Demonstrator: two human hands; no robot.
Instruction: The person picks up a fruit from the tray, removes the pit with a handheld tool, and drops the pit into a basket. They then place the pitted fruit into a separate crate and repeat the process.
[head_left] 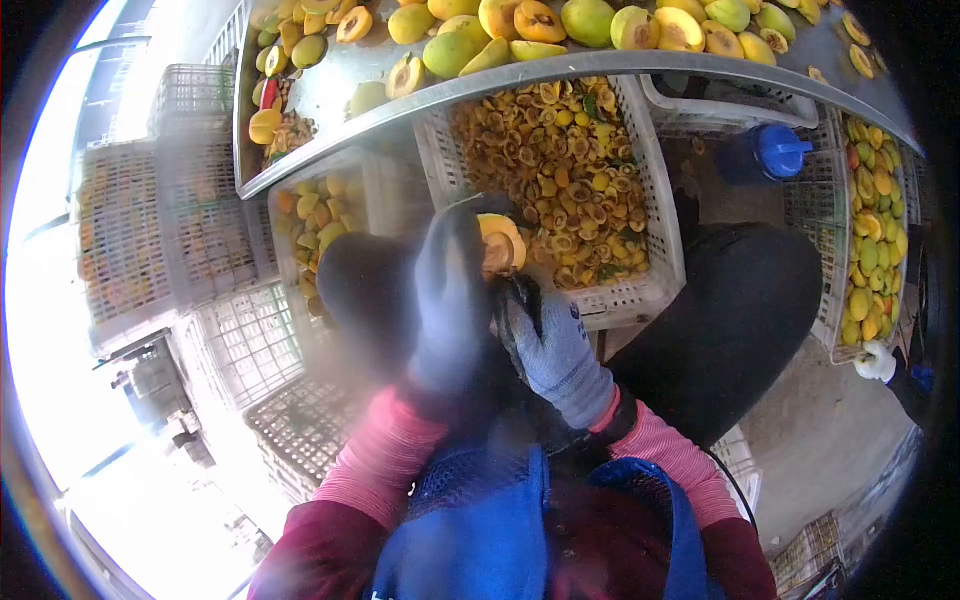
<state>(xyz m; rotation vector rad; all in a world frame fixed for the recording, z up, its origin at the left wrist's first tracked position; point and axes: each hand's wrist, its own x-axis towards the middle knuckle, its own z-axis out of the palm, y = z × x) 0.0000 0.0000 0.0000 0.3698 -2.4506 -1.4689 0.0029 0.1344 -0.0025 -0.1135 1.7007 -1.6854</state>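
My left hand (448, 290), in a grey-blue glove with dark-coated fingers, is closed round a halved stone fruit (502, 243), peach- or apricot-like. Its orange cut face, with a brownish centre, points to the right. Just below the fruit is my right hand (555, 350), gloved alike, its dark fingers bent together near the cut face. Whatever those fingers grip is hidden. Both hands are over my lap, at the near edge of a white crate (655, 225) full of brownish-yellow fruit pieces.
A metal table (330, 88) with whole and halved fruit spans the top. Fruit-filled crates stand at left (125, 235) and right (873, 235). A blue lidded jug (780, 152) is beyond my knee. Another person's white-gloved hand (876, 362) touches the right crate.
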